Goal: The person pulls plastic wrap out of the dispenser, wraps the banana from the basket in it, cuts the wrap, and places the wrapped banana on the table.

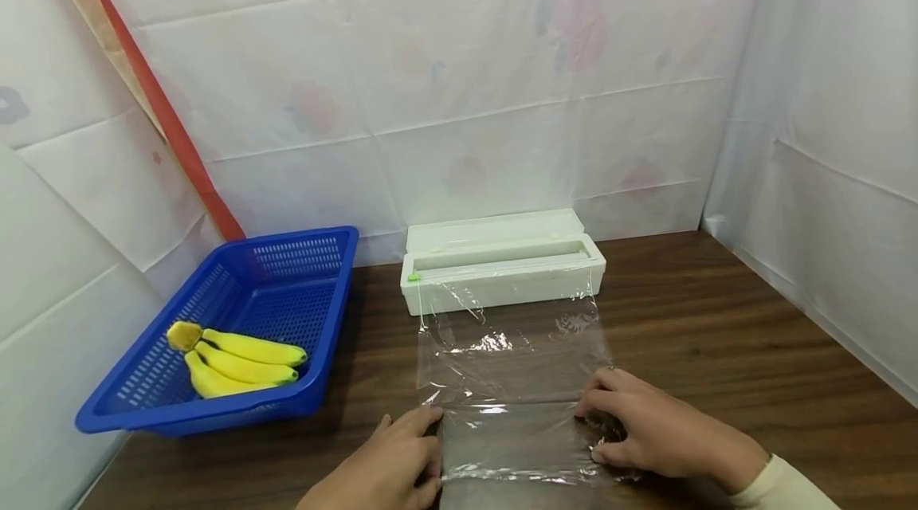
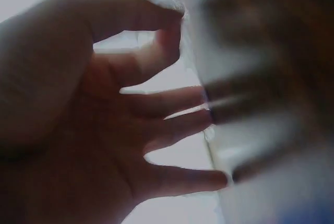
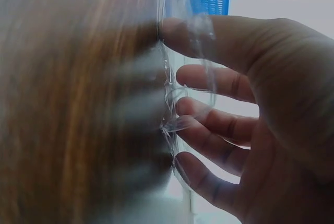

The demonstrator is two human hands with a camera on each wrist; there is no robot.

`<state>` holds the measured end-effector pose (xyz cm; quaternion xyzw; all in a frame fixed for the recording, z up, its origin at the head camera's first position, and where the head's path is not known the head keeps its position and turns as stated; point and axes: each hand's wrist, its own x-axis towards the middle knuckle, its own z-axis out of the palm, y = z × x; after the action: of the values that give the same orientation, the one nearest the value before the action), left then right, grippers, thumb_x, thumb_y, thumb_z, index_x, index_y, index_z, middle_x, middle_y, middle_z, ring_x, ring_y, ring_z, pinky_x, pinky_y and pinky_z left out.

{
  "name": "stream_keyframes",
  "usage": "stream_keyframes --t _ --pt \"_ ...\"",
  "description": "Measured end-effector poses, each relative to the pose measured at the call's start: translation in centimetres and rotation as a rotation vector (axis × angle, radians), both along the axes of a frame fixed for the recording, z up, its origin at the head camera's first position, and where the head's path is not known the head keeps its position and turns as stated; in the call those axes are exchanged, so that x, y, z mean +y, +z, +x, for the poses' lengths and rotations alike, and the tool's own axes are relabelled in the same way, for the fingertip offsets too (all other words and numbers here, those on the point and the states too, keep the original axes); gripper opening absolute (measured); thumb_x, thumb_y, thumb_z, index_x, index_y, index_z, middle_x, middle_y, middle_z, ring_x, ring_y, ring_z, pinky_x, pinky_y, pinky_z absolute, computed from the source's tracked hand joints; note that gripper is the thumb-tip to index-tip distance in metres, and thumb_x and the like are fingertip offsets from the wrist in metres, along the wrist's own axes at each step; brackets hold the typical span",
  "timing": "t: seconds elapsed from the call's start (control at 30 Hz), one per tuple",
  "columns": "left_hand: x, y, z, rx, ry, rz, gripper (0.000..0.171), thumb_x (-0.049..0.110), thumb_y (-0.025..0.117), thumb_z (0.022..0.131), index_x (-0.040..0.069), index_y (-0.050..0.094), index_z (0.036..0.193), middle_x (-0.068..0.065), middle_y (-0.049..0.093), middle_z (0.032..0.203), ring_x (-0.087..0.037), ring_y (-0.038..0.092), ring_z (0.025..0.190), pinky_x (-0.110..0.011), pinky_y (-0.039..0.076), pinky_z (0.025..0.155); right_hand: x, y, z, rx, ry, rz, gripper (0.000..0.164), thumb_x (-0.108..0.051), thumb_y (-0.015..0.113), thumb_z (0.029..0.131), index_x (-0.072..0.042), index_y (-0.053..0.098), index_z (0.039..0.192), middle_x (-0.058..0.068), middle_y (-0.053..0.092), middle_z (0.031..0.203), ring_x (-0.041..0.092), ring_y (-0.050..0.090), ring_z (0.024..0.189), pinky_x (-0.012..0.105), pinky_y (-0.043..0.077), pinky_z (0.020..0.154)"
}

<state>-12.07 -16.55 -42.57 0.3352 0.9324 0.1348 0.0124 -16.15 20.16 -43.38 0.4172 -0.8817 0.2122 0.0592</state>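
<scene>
A sheet of clear plastic wrap (image 1: 502,370) runs from a white dispenser box (image 1: 502,292) toward the lower edge of the head view. My left hand (image 1: 390,458) touches the sheet's left edge at the tabletop. In the left wrist view, that thumb and index finger (image 2: 169,46) meet at the tips, while the other fingers reach out nearly straight. On the opposite edge, my right hand (image 1: 641,422) rests its spread fingertips against the wrap. Crinkled film (image 3: 169,125) bunches by those fingers in the right wrist view, with the thumb well apart from them.
A blue plastic basket (image 1: 333,327) stands on the left and holds a bunch of yellow bananas (image 1: 247,366). White patterned sheeting (image 1: 459,96) covers the walls behind and at both sides. The table (image 1: 688,319) is dark wood.
</scene>
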Motion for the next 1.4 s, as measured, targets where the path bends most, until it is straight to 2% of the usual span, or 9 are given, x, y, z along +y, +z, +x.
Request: stream_keyframes --t 0.13,0.27,0.47,0.73,1.03,1.13,1.2,1.3,1.4 --pt "-0.1 0.6 0.2 -0.184 0.033 0.010 0.026 0.018 0.074 0.083 0.028 0.055 0.068 -0.022 0.045 0.149 -0.043 0.037 0.140 -0.082 0.028 0.093 0.0 0.0 0.0 -0.008 0.003 -0.003 0.032 -0.027 0.084 0.081 -0.026 0.068 0.110 -0.016 0.050 0.110 0.002 0.048 0.094 0.023 0.046 0.074" --pt "-0.4 1.0 0.2 -0.269 0.016 0.044 0.027 0.020 0.077 0.085 0.028 0.055 0.072 -0.024 0.041 0.152 -0.045 0.031 0.142 -0.085 0.022 0.093 0.1 0.0 0.0 -0.001 0.002 0.002 0.034 -0.026 0.084 0.080 -0.025 0.068 0.110 -0.016 0.050 0.111 0.003 0.049 0.097 0.025 0.048 0.076" --pt "-0.9 0.9 0.0 -0.224 0.013 0.072 0.021 0.031 0.078 0.087 0.023 0.062 0.097 -0.021 0.049 0.147 -0.043 0.039 0.139 -0.083 0.024 0.094 0.2 0.0 0.0 -0.017 -0.001 0.023 0.034 -0.029 0.083 0.082 -0.028 0.068 0.112 -0.016 0.050 0.113 0.005 0.050 0.103 0.029 0.049 0.081" --pt "-0.6 0.4 -0.3 -0.147 -0.044 -0.032 0.028 0.019 0.079 0.083 0.034 0.057 0.074 -0.022 0.050 0.146 -0.046 0.042 0.136 -0.085 0.027 0.090 0.4 0.2 0.0 -0.030 0.004 0.044 0.034 -0.029 0.082 0.084 -0.029 0.067 0.114 -0.016 0.050 0.115 0.004 0.049 0.102 0.028 0.049 0.079" --pt "-0.6 0.8 -0.2 -0.275 -0.094 0.076 0.025 0.014 0.074 0.081 0.029 0.054 0.074 -0.030 0.043 0.147 -0.054 0.031 0.138 -0.091 0.010 0.085 0.4 0.4 0.1 -0.016 0.006 0.059 0.033 -0.029 0.082 0.084 -0.028 0.067 0.114 -0.015 0.049 0.116 0.004 0.050 0.102 0.028 0.049 0.080" --pt "-1.2 1.1 -0.2 -0.236 -0.114 0.164 0.025 0.013 0.072 0.085 0.031 0.056 0.078 -0.019 0.052 0.144 -0.048 0.040 0.136 -0.090 0.013 0.087 0.4 0.5 0.1 -0.035 0.007 0.063 0.034 -0.028 0.082 0.084 -0.028 0.067 0.115 -0.015 0.049 0.117 0.004 0.050 0.101 0.028 0.049 0.079" --pt "-1.7 1.2 -0.2 -0.148 -0.125 0.252 0.026 0.011 0.073 0.086 0.032 0.058 0.082 -0.006 0.064 0.133 -0.034 0.055 0.127 -0.083 0.026 0.093 0.3 0.5 0.1 -0.053 0.012 0.054 0.032 -0.029 0.081 0.085 -0.028 0.067 0.115 -0.015 0.049 0.117 0.004 0.050 0.101 0.028 0.049 0.079" --pt "-1.9 1.1 -0.5 0.031 -0.140 0.380 0.028 0.005 0.073 0.084 0.029 0.059 0.086 0.012 0.069 0.104 -0.009 0.065 0.099 -0.052 0.052 0.092 0.3 0.4 0.1 -0.076 0.022 0.034 0.028 -0.033 0.078 0.089 -0.028 0.067 0.114 -0.015 0.050 0.117 0.004 0.050 0.101 0.027 0.049 0.079" --pt "-1.6 0.7 -0.8 0.104 -0.140 0.470 0.027 0.000 0.072 0.084 0.024 0.060 0.090 0.018 0.063 0.088 0.001 0.060 0.083 -0.026 0.055 0.071 0.4 0.4 0.1 -0.055 0.030 0.029 0.025 -0.034 0.076 0.090 -0.029 0.068 0.113 -0.014 0.051 0.118 0.006 0.052 0.105 0.030 0.050 0.082"
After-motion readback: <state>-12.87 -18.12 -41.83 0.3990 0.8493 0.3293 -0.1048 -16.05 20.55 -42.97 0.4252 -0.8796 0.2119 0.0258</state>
